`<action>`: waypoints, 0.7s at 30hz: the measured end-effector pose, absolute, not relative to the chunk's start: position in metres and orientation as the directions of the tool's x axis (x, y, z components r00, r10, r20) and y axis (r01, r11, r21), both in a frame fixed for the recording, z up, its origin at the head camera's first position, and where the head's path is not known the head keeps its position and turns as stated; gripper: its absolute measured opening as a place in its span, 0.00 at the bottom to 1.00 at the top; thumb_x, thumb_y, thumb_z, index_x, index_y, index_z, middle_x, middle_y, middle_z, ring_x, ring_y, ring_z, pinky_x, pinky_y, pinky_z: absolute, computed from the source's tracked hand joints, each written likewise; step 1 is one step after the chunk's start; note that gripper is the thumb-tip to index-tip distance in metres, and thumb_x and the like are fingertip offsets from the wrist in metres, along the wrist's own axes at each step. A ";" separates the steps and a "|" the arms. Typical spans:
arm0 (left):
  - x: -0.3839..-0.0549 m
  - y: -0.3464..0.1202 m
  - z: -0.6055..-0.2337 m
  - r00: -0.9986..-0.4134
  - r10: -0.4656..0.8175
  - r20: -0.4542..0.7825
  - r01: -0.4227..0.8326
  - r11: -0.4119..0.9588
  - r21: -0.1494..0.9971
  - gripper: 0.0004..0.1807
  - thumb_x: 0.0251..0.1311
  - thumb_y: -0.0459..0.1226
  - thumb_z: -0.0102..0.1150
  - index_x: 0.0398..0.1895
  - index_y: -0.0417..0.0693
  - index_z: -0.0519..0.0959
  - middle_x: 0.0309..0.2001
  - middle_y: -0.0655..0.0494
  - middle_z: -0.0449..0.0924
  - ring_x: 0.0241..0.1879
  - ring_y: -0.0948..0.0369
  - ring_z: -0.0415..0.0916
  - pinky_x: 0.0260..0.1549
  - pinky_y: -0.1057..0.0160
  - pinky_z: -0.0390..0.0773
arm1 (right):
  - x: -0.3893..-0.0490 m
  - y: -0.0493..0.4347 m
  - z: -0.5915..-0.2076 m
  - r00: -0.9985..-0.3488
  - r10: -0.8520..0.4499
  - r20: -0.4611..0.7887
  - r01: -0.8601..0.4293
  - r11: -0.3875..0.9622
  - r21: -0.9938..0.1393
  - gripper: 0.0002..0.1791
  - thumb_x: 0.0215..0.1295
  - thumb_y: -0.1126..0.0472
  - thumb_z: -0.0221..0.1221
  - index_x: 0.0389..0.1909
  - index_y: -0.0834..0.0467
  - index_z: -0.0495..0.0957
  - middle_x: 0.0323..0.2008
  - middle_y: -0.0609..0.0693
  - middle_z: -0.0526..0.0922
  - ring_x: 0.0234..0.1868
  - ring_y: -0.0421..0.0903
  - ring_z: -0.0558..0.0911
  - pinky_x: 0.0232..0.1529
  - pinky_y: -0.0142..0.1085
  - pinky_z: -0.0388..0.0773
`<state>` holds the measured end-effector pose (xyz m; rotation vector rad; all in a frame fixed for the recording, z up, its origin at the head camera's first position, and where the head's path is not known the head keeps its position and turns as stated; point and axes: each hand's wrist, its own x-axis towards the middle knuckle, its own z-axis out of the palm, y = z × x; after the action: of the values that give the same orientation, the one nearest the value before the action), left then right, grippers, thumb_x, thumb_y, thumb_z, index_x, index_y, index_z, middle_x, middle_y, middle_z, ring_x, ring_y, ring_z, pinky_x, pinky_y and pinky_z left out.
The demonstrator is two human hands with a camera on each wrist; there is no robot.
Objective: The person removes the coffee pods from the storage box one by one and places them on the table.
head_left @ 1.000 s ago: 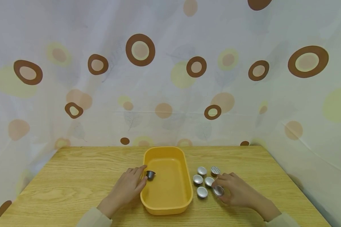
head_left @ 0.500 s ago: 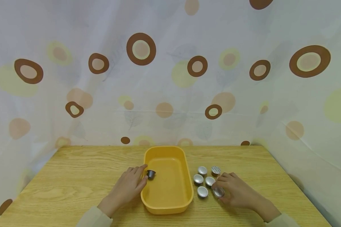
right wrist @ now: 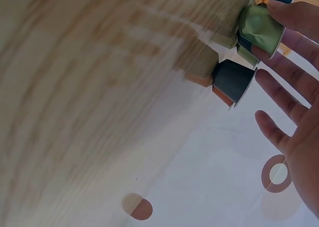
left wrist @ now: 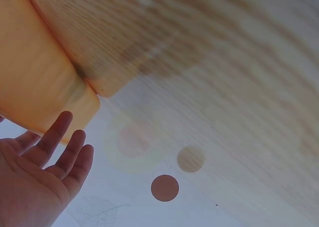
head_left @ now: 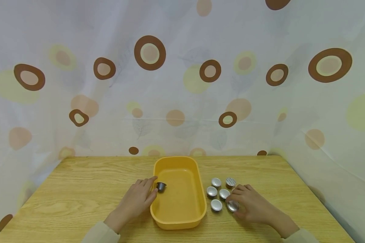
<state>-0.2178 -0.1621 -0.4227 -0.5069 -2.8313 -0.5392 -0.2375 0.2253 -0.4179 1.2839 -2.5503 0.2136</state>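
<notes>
My right hand [head_left: 251, 205] pinches a coffee capsule [head_left: 233, 206] with thumb and fingers, its silver lid facing up; in the right wrist view this capsule [right wrist: 260, 30] has a dented green body. Close by on the table stand several more capsules with silver lids, among them a front one [head_left: 216, 205] and a back one with a printed lid [head_left: 230, 182]. With relaxed fingers, my left hand [head_left: 137, 199] touches the left rim of a yellow plastic tub [head_left: 178, 225]. A dark capsule [head_left: 161, 187] lies on its side inside, against the left wall.
The wooden table [head_left: 88, 189] reaches back to a hanging cloth [head_left: 176, 84] patterned with brown rings and dots. More of this cloth hangs along both sides. A dark-blue capsule [right wrist: 233, 80] stands beyond my fingertips in the right wrist view.
The capsule in my right hand has shifted slightly, and its lid looks brighter and flatter. My left hand has stayed at the tub's rim.
</notes>
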 end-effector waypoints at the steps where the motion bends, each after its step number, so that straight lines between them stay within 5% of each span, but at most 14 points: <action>1: -0.218 -0.162 -0.423 -0.917 0.293 0.271 0.372 0.873 0.315 0.23 0.67 0.46 0.42 0.61 0.46 0.67 0.53 0.51 0.76 0.52 0.53 0.71 0.50 0.50 0.71 | -0.238 0.226 -0.418 -0.567 -0.762 0.313 -0.803 0.596 -0.004 0.22 0.37 0.56 0.71 0.38 0.46 0.79 0.37 0.35 0.78 0.43 0.38 0.73 0.41 0.41 0.70; 21: -0.218 -0.163 -0.423 -0.910 0.293 0.294 0.382 0.868 0.317 0.23 0.66 0.46 0.44 0.61 0.47 0.67 0.53 0.51 0.76 0.51 0.53 0.72 0.49 0.50 0.71 | -0.235 0.229 -0.417 -0.558 -0.752 0.350 -0.812 0.583 -0.041 0.22 0.35 0.59 0.71 0.38 0.46 0.78 0.38 0.34 0.78 0.43 0.37 0.73 0.41 0.41 0.68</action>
<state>-0.2178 -0.1629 -0.4233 -0.5142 -2.8043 -0.5470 -0.2354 0.2286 -0.4171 1.2815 -2.5203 0.2848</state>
